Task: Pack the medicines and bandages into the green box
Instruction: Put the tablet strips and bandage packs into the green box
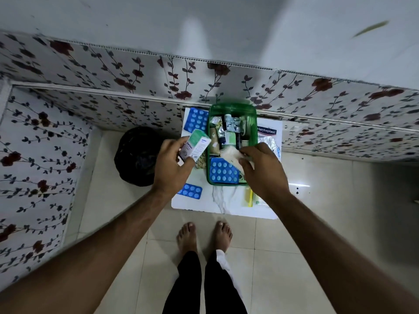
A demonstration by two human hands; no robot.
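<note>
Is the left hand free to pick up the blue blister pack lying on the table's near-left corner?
Probably not yet. The left hand is shut on a small medicine carton, so it is occupied. The blue blister pack itself lies uncovered on the table just below that wrist, so nothing else blocks it.

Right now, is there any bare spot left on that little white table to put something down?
Yes: the table's near strip, between the small blue blister strip and the yellow packet, below the green box. Beside the box it is crowded.
</note>
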